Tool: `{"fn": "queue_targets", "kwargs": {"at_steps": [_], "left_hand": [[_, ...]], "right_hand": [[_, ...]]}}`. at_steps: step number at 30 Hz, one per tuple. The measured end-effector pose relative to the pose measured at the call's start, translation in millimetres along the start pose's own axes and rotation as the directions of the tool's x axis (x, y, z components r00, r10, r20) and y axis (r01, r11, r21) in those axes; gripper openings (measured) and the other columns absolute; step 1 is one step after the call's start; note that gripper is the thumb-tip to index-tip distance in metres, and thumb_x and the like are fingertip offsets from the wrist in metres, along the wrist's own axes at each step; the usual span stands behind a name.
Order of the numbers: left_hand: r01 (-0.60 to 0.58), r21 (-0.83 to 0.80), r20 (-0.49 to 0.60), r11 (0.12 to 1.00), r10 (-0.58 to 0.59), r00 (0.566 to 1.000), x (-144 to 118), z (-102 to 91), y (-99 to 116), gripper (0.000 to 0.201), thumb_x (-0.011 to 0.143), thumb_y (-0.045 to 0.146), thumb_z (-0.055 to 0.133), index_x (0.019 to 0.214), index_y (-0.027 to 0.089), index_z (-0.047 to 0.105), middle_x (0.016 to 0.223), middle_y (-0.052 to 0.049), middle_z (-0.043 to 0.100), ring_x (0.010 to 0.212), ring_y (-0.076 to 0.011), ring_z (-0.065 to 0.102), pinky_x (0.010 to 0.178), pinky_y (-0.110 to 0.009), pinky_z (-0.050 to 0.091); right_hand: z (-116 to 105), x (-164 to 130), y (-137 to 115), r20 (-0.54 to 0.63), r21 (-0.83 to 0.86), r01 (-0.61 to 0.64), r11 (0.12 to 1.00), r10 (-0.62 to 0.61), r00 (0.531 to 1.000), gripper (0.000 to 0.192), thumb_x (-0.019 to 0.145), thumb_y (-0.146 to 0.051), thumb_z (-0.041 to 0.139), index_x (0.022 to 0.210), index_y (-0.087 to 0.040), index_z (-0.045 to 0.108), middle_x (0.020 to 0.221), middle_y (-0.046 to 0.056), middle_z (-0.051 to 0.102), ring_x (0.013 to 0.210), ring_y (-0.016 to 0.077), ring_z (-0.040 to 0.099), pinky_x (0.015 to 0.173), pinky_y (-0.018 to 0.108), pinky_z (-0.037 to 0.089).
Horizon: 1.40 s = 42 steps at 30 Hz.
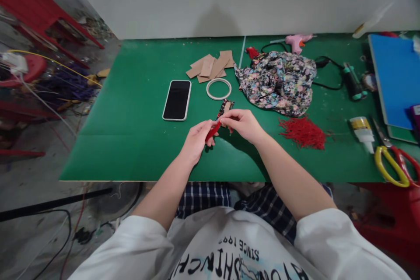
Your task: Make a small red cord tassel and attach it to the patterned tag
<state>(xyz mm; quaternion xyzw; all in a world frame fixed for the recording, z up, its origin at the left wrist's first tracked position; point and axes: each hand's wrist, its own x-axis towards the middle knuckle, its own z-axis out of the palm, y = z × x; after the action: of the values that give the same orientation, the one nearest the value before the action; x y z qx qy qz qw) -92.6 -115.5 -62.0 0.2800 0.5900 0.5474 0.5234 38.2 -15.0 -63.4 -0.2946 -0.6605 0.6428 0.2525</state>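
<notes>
My left hand (196, 140) is closed around a bundle of red threads (213, 131), near the front middle of the table. The fingers of my right hand (243, 124) pinch at the upper end of that bundle, close to my left fingertips. Just beyond my fingers a small cardboard strip wrapped in dark floral fabric (226, 107) sticks out. Its near end is hidden by my hands, so I cannot tell which fingers touch it. To the right lies a loose pile of red threads (303, 132).
Behind my hands are a phone (177, 100), a roll of tape (218, 97) and cardboard pieces (211, 68). Floral fabric (278, 81) lies to the right, with a pink glue gun (298, 43) behind it. A glue bottle (362, 132) and scissors (392, 164) lie far right.
</notes>
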Motion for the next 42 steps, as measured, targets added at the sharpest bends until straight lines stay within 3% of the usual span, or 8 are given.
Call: {"fn": "queue_targets", "kwargs": {"at_steps": [6, 10, 12, 16, 22, 28, 33, 42], "left_hand": [[-0.096, 0.469, 0.018, 0.878, 0.099, 0.995, -13, -8.9, 2, 0.030, 0.078, 0.044, 0.057, 0.090, 0.019, 0.067, 0.071, -0.001, 0.063, 0.059, -0.0113, 0.055, 0.053, -0.021, 0.042], [-0.213, 0.572, 0.075, 0.792, 0.208, 0.975, -19, -16.4, 2, 0.028, 0.082, 0.041, 0.052, 0.091, 0.020, 0.068, 0.094, -0.004, 0.066, 0.087, -0.0175, 0.059, 0.077, -0.028, 0.046], [-0.240, 0.495, 0.054, 0.835, 0.246, 0.968, -17, -15.9, 1, 0.030, 0.085, 0.041, 0.048, 0.097, 0.020, 0.066, 0.102, -0.005, 0.065, 0.097, -0.0184, 0.057, 0.086, -0.030, 0.043], [-0.195, 0.092, 0.083, 0.977, 0.187, 0.979, -8, -5.0, -1, 0.033, 0.085, 0.043, 0.049, 0.094, 0.017, 0.065, 0.100, -0.006, 0.066, 0.097, -0.0190, 0.058, 0.087, -0.032, 0.044], [0.085, -0.258, 0.306, 0.962, -0.002, 0.952, -1, 6.7, 0, 0.034, 0.077, 0.045, 0.060, 0.089, 0.014, 0.064, 0.075, -0.004, 0.067, 0.074, -0.0148, 0.063, 0.074, -0.028, 0.047], [0.153, -0.296, 0.257, 0.943, -0.076, 0.964, -3, 1.5, 0, 0.025, 0.065, 0.035, 0.074, 0.076, 0.013, 0.068, 0.065, 0.000, 0.064, 0.064, -0.0084, 0.059, 0.075, -0.026, 0.048], [0.162, -0.213, 0.195, 0.963, -0.121, 0.973, -4, 0.4, 3, 0.026, 0.059, 0.030, 0.078, 0.075, 0.013, 0.069, 0.066, 0.000, 0.064, 0.064, -0.0092, 0.059, 0.074, -0.028, 0.048], [0.097, -0.018, 0.074, 0.995, -0.095, 0.993, -10, -1.1, 7, 0.030, 0.062, 0.035, 0.075, 0.082, 0.014, 0.065, 0.074, -0.003, 0.069, 0.069, -0.0132, 0.063, 0.075, -0.030, 0.048]], "right_hand": [[0, 1, 0, -0.001, 0.069, -0.002, 0.998, 0.002, 1.000, 0.019, 0.072, -0.035, 0.063, 0.074, -0.016, 0.063, 0.059, -0.003, 0.055, 0.049, 0.0069, 0.047, 0.045, 0.021, 0.043], [-2, -1, -1, 0.064, 0.153, 0.028, 0.988, -0.038, 0.997, 0.019, 0.074, -0.035, 0.062, 0.076, -0.016, 0.062, 0.064, -0.002, 0.057, 0.052, 0.0072, 0.049, 0.048, 0.022, 0.043], [-4, -2, -2, 0.107, 0.138, 0.060, 0.989, -0.075, 0.991, 0.019, 0.075, -0.035, 0.062, 0.077, -0.016, 0.063, 0.069, -0.001, 0.059, 0.052, 0.0060, 0.047, 0.049, 0.021, 0.042], [-7, -3, -4, 0.134, 0.057, 0.187, 0.981, -0.193, 0.972, 0.019, 0.074, -0.036, 0.064, 0.076, -0.018, 0.065, 0.080, 0.001, 0.059, 0.071, 0.0098, 0.054, 0.068, 0.026, 0.047], [-13, -4, -5, 0.180, 0.018, 0.282, 0.959, -0.280, 0.943, 0.016, 0.077, -0.036, 0.061, 0.079, -0.021, 0.065, 0.087, 0.003, 0.056, 0.088, 0.0139, 0.055, 0.082, 0.033, 0.046], [-13, -4, -5, 0.211, -0.039, 0.310, 0.950, -0.295, 0.932, 0.014, 0.079, -0.033, 0.059, 0.081, -0.020, 0.065, 0.088, 0.003, 0.058, 0.089, 0.0139, 0.055, 0.084, 0.032, 0.045], [-9, -5, -6, 0.234, 0.043, 0.143, 0.989, -0.149, 0.961, 0.013, 0.080, -0.029, 0.058, 0.083, -0.018, 0.064, 0.085, 0.002, 0.062, 0.073, 0.0104, 0.057, 0.071, 0.027, 0.048], [-10, -3, -8, 0.033, 0.115, 0.048, 0.992, -0.052, 0.998, 0.019, 0.072, -0.032, 0.066, 0.085, -0.018, 0.065, 0.078, 0.001, 0.066, 0.069, 0.0095, 0.059, 0.064, 0.023, 0.048]]}}
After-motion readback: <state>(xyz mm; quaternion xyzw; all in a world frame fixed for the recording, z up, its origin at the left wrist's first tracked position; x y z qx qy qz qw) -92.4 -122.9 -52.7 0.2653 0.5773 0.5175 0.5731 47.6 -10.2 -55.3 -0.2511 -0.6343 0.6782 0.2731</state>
